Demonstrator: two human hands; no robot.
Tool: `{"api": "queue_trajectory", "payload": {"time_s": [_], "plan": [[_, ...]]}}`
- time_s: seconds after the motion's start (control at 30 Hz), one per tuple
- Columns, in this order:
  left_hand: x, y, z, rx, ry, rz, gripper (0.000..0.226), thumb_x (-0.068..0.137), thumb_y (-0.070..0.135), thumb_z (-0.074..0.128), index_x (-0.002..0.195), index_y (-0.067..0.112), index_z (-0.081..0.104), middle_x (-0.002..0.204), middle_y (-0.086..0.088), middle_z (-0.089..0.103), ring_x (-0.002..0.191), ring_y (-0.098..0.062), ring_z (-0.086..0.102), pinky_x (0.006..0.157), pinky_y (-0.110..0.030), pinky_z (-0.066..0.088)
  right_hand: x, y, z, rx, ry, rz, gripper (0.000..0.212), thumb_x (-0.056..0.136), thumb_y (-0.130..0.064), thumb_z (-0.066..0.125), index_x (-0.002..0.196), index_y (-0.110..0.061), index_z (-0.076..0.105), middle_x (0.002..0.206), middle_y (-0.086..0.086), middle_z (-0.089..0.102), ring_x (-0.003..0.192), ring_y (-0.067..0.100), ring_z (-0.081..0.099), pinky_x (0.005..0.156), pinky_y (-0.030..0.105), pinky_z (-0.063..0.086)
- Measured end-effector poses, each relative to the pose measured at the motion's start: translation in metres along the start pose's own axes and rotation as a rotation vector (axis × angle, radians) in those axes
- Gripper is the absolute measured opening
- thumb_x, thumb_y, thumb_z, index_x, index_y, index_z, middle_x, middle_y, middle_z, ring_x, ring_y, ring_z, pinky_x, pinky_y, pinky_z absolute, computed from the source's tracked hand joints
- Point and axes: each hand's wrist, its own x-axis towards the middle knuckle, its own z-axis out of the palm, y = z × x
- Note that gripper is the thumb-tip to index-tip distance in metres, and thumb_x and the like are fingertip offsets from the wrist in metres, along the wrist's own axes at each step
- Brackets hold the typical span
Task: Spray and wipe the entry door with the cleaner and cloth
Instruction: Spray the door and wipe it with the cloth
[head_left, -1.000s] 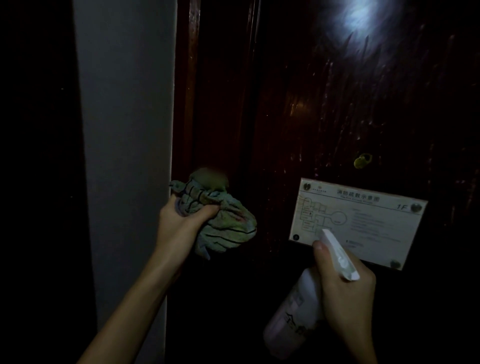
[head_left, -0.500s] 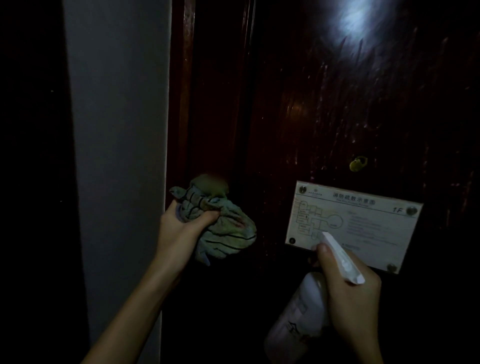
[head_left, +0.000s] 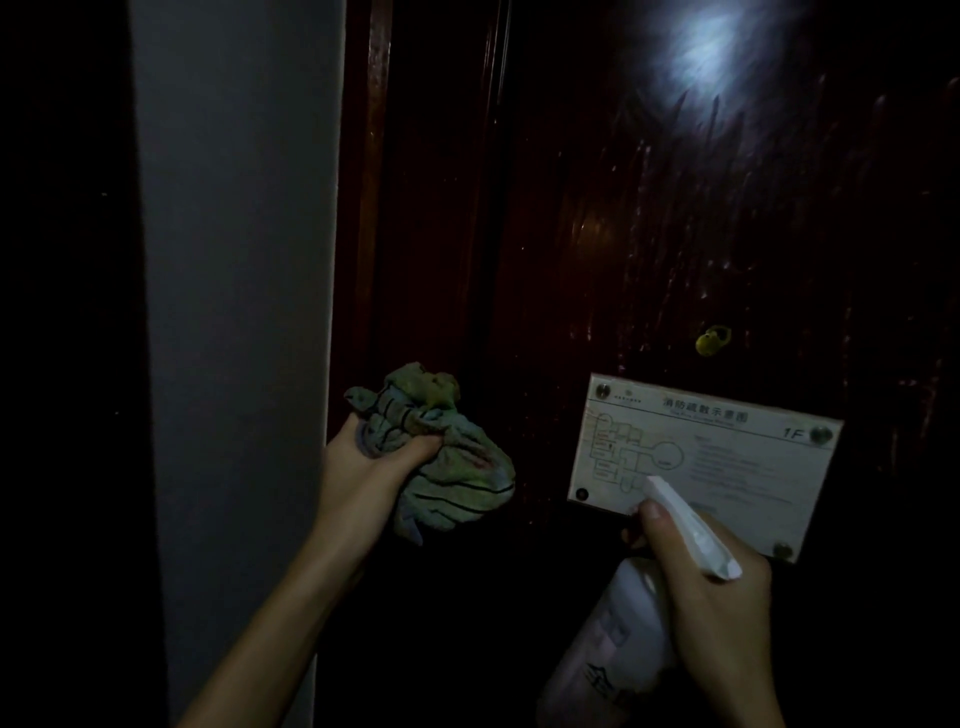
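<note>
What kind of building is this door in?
Probably a hotel or similar lodging. The dark wooden door carries an evacuation floor plan plaque marked 1F, with a brass peephole just above it.

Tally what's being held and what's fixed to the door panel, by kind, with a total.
Cloths: 1, the cloth bunched in the left hand
Spray bottles: 1, the spray bottle in the right hand
Evacuation plan signs: 1, the sign mounted on the door
Brass fittings: 1, the small brass fitting above the sign
Total: 4
</note>
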Motion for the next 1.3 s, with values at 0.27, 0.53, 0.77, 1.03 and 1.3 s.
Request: {"api": "queue_trajectory", "payload": {"time_s": [0.27, 0.53, 0.77, 1.03, 1.3], "plan": [[-0.001, -0.003, 0.004, -0.01, -0.013, -0.022, 0.037, 0.083, 0.006, 0.077, 0.117, 0.012, 0.066, 0.104, -0.004, 0.078, 0.094, -0.02, 0.076, 0.08, -0.033, 0.059, 0.001, -0.005, 0.0, 0.027, 0.042, -0.002, 0.022, 0.085, -0.016, 0.066, 0.065, -0.021, 0.073, 0.062, -0.01, 0.069, 0.057, -0.003, 0.063, 0.057, 0.006, 0.046], [0.001, -0.003, 0.004, -0.026, -0.021, -0.005, 0.032, 0.085, 0.003, 0.074, 0.113, 0.013, 0.066, 0.099, -0.002, 0.078, 0.089, -0.016, 0.076, 0.067, -0.021, 0.059, 0.006, -0.005, -0.005, -0.063, 0.077, -0.042, 0.015, 0.086, -0.022, 0.068, 0.073, -0.023, 0.076, 0.072, -0.009, 0.073, 0.067, 0.001, 0.067, 0.06, 0.007, 0.048], [0.002, -0.006, 0.01, -0.032, -0.016, -0.005, 0.031, 0.085, 0.0, 0.074, 0.112, 0.014, 0.066, 0.098, -0.002, 0.078, 0.085, -0.013, 0.076, 0.065, -0.018, 0.058, 0.005, 0.001, -0.004, -0.089, 0.065, -0.061, 0.043, 0.082, -0.037, 0.064, 0.083, 0.007, 0.068, 0.067, 0.017, 0.062, 0.055, 0.004, 0.055, 0.051, 0.0, 0.039], [0.006, -0.012, 0.006, -0.012, -0.007, -0.003, 0.032, 0.084, 0.002, 0.075, 0.113, 0.016, 0.066, 0.098, 0.0, 0.079, 0.09, -0.015, 0.076, 0.067, -0.019, 0.058, 0.009, -0.005, -0.005, -0.12, 0.125, -0.118, 0.025, 0.084, -0.001, 0.067, 0.065, -0.016, 0.063, 0.058, -0.001, 0.058, 0.052, -0.009, 0.058, 0.054, 0.002, 0.041], [0.009, -0.018, 0.007, 0.001, -0.007, -0.022, 0.034, 0.084, 0.004, 0.075, 0.115, 0.013, 0.066, 0.102, -0.002, 0.078, 0.092, -0.017, 0.076, 0.069, -0.022, 0.059, 0.011, 0.0, -0.004, -0.179, 0.111, -0.148, 0.022, 0.084, -0.002, 0.07, 0.069, 0.011, 0.06, 0.065, 0.023, 0.062, 0.052, 0.007, 0.055, 0.05, 0.011, 0.041]]}}
